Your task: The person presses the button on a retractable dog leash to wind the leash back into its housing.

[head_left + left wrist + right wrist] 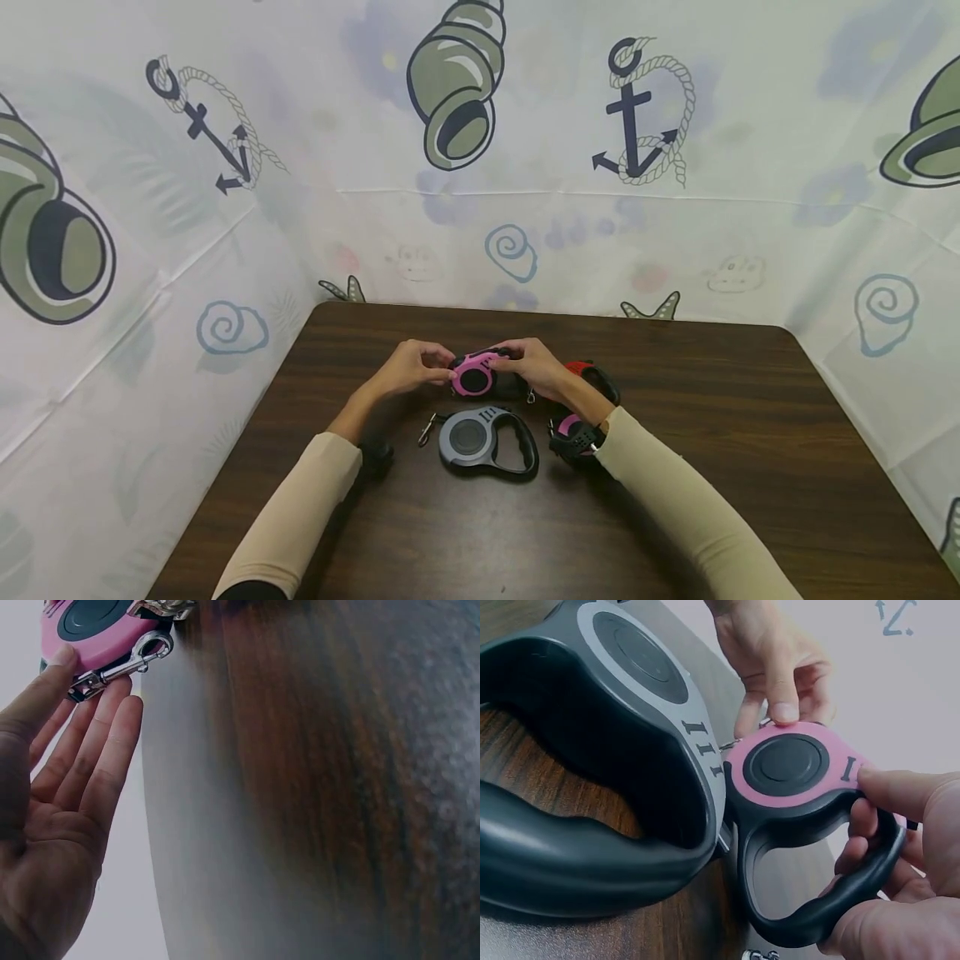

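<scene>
Both hands hold a pink and black retractable dog leash above the far half of the table. In the right wrist view, my right hand grips its black loop handle, the thumb lying on the pink casing near the dark slots. My left hand pinches the opposite rounded end, thumb on the face and fingers beneath. Beside those fingertips the left wrist view shows a silver snap hook. A grey and black retractable leash lies nearer on the table, its metal clip to the left.
A red and black leash lies behind the right forearm, partly hidden. Under the right wrist is a pink and black object, mostly covered. The brown wooden table meets a patterned cloth at its back and sides.
</scene>
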Action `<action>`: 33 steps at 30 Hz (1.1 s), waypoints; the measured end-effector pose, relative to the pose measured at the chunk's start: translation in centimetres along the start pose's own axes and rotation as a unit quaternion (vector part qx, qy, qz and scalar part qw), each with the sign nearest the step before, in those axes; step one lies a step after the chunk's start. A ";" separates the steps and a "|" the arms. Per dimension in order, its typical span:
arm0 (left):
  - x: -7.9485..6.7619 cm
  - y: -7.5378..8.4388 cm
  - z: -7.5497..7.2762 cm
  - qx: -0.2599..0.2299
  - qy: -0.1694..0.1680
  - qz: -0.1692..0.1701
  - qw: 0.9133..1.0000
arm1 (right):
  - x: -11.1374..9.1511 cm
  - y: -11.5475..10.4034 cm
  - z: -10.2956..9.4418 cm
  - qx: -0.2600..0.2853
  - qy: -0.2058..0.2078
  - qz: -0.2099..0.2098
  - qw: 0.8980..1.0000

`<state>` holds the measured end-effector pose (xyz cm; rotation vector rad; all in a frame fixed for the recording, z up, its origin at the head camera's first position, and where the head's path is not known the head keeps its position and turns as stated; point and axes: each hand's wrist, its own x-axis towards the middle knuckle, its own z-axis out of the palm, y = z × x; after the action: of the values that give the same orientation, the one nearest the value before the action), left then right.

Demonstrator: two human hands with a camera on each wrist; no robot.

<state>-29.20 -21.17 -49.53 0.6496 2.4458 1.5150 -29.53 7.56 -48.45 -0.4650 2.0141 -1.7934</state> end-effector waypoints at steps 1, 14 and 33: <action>0.0 -0.1 0.0 0.000 0.000 -0.001 1.000 | 0.0 0.0 0.0 -0.011 0.001 -0.004 1.000; 0.2 -0.2 0.1 0.004 0.011 -0.002 1.000 | -0.3 0.0 0.3 -0.132 0.032 -0.037 0.990; 0.6 -0.3 0.2 0.086 0.031 0.005 0.996 | 0.4 0.6 -0.4 -0.309 0.064 -0.096 0.944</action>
<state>-29.75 -20.79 -49.81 0.6542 2.6446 1.3585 -30.02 7.77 -49.06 -0.7623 2.7007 -1.2727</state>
